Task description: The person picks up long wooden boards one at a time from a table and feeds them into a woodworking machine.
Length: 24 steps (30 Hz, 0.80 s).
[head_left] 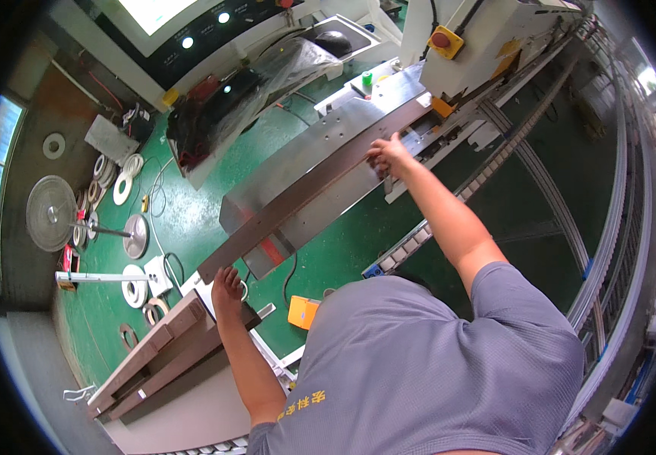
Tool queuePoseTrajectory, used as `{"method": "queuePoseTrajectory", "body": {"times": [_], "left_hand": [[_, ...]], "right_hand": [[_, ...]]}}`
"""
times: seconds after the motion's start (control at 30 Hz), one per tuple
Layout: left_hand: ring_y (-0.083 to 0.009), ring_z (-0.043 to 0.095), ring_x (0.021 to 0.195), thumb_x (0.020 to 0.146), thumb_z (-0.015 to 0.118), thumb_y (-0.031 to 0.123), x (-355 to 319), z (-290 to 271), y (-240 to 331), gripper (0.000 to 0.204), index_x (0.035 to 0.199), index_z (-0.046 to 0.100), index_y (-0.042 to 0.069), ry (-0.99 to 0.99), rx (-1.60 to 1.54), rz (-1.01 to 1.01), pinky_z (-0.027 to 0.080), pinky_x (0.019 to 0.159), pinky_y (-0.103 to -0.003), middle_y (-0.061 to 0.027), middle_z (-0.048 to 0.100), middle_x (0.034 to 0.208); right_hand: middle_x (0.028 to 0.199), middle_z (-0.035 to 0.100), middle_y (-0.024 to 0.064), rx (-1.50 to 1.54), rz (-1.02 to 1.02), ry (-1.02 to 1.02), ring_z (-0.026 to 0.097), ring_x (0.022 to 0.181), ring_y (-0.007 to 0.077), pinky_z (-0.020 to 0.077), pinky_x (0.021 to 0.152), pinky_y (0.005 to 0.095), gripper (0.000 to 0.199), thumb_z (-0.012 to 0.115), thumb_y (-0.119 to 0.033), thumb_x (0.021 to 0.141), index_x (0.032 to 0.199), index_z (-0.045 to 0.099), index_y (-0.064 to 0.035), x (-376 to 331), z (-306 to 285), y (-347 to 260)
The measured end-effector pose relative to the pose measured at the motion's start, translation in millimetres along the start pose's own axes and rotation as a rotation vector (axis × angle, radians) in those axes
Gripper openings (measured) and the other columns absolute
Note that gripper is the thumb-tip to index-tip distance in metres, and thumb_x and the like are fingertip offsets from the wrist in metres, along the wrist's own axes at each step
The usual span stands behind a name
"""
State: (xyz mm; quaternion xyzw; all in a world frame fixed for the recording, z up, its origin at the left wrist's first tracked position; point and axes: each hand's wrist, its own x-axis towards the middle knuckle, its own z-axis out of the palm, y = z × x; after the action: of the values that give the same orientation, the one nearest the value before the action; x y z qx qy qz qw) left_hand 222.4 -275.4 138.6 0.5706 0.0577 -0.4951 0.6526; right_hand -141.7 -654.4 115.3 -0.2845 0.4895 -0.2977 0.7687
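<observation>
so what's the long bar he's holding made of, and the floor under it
Long bar: looks like metal, probably steel, grey-brown with a dull brushed sheen and a thin straight edge. The right hand and left hand hold its two ends. Floor: a smooth green coating, likely paint or epoxy, slightly glossy with scuffs.

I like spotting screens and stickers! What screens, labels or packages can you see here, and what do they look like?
Screen: top left, a bright white rectangle in a pale frame.
Yellow labels: top right on the white machine, small patches.
Clear plastic bag: crinkled, below the control panel.
Orange box: small, on the green floor near the left hand.
</observation>
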Motion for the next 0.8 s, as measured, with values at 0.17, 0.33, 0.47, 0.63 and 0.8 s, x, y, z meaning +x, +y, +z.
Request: {"method": "queuePoseTrajectory", "body": {"times": [0.17,0.33,0.47,0.63,0.8], "left_hand": [[-0.0116,0.050,0.060,0.089,0.052,0.031,42.7,16.9,-19.8,0.028,0.094,0.055,0.004,-0.101,-0.052,-0.121,0.038,0.051,-0.023,-0.0028,0.058,0.077],[-0.0157,0.059,0.069,0.087,0.053,0.032,35.3,67.7,-26.0,0.034,0.099,0.055,0.000,-0.289,-0.040,-0.225,0.048,0.060,-0.025,-0.0094,0.063,0.086],[-0.0161,0.060,0.068,0.087,0.054,0.025,4.6,110.9,-26.2,0.030,0.103,0.055,0.000,-0.320,0.172,-0.144,0.049,0.061,-0.027,-0.0088,0.063,0.084],[-0.0305,0.057,0.095,0.079,0.063,0.012,-3.2,16.8,-38.3,0.040,0.115,0.050,-0.002,0.519,0.778,0.857,0.045,0.084,-0.041,-0.0178,0.058,0.105],[-0.0390,0.017,0.133,0.060,0.074,0.054,-24.2,-94.7,-69.3,0.112,0.141,0.015,0.004,1.442,1.066,0.299,0.017,0.108,-0.048,-0.0204,0.021,0.144]], "right_hand": [[0.074,0.056,0.0110,-0.088,-0.317,0.214,0.039,0.043,0.0099,0.0280,0.035,0.0228,0.053,0.053,-0.005,0.080,0.122,0.021,-0.0143,-31.8,3.9,-14.2],[0.070,0.055,0.0086,-0.308,-0.102,-0.007,0.041,0.043,0.0086,0.0314,0.037,0.0220,0.089,0.059,-0.007,0.078,0.138,-0.005,-0.0139,-88.3,91.0,89.1],[0.070,0.059,0.0100,-0.406,-0.018,-0.320,0.045,0.046,0.0113,0.0356,0.039,0.0256,0.099,0.062,-0.011,0.079,0.135,-0.020,-0.0047,-102.6,142.1,125.0],[0.074,0.055,0.0057,-0.218,-0.039,-0.232,0.038,0.047,0.0068,0.0307,0.040,0.0224,0.069,0.054,-0.010,0.086,0.135,0.006,-0.0014,-83.2,140.8,101.9],[0.107,0.058,0.0097,-0.325,-0.114,-0.482,0.037,0.055,0.0053,0.0285,0.045,0.0180,0.038,0.048,0.000,0.082,0.119,0.051,0.0044,-48.6,72.9,79.3]]}}
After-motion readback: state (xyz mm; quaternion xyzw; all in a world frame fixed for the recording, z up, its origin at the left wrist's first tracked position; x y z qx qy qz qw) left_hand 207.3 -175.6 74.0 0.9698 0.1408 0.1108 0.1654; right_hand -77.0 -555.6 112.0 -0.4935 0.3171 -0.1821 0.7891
